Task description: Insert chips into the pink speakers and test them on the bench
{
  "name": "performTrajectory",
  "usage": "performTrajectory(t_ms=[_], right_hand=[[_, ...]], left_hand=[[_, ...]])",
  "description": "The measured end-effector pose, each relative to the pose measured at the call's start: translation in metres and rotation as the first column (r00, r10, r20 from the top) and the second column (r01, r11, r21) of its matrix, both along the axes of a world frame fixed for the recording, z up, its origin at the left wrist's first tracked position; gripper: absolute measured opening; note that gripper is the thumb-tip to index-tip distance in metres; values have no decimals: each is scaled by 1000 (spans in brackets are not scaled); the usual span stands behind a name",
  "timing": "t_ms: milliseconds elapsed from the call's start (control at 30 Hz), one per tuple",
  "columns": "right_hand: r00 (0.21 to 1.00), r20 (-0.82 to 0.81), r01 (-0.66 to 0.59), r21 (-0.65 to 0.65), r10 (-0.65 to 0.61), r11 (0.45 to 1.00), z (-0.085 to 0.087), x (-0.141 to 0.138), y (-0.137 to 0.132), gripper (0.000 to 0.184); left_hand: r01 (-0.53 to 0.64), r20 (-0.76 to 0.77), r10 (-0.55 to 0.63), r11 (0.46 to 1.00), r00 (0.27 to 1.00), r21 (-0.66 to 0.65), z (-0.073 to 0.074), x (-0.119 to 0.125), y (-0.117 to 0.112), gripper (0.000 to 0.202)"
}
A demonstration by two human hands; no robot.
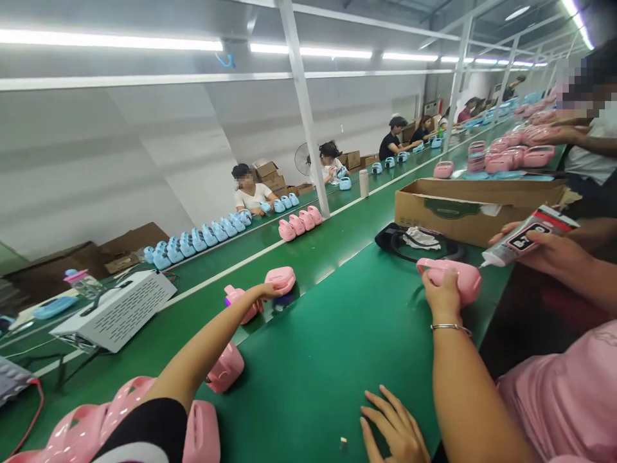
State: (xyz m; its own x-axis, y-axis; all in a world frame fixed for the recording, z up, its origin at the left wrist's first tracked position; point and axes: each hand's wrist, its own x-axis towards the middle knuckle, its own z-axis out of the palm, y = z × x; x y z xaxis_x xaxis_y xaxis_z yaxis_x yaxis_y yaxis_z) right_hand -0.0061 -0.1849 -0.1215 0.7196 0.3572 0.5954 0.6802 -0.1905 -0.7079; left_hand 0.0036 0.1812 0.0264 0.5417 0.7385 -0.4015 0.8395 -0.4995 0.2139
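My left arm stretches across the green bench, and my left hand (268, 291) grips the near side of a pink plastic housing (280, 279); part of its fingers is hidden. A second pink housing (241, 303) with a handle stands just left of it, and another pink housing (226, 368) sits below my forearm. My right hand (393, 427) is low in the view over the green mat (328, 366), fingers spread and holding nothing. A small pale bit (344, 443) lies left of it.
A co-worker at right holds a pink handled housing (457, 280) and a glue tube (527, 236). Pink housings (77, 427) crowd the lower left, near a grey metal box (118, 308). A cardboard box (448, 209) stands at right. Blue housings (197, 239) line the far belt.
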Motion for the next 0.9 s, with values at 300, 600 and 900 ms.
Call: performTrajectory(t_ms=[300,600,900], right_hand=[[996,71,-57,-54,61,997,-24,-2,4,23],[965,256,-24,-140,59,990,-33,8,-3,33],[961,253,-60,-196,110,979,-27,13,-10,46]], left_hand=[[-30,24,28,993,999,116,36,26,28,41],[218,140,-244,960,960,175,56,-7,-16,60],[139,-94,-130,986,987,91,28,-158,-28,87]])
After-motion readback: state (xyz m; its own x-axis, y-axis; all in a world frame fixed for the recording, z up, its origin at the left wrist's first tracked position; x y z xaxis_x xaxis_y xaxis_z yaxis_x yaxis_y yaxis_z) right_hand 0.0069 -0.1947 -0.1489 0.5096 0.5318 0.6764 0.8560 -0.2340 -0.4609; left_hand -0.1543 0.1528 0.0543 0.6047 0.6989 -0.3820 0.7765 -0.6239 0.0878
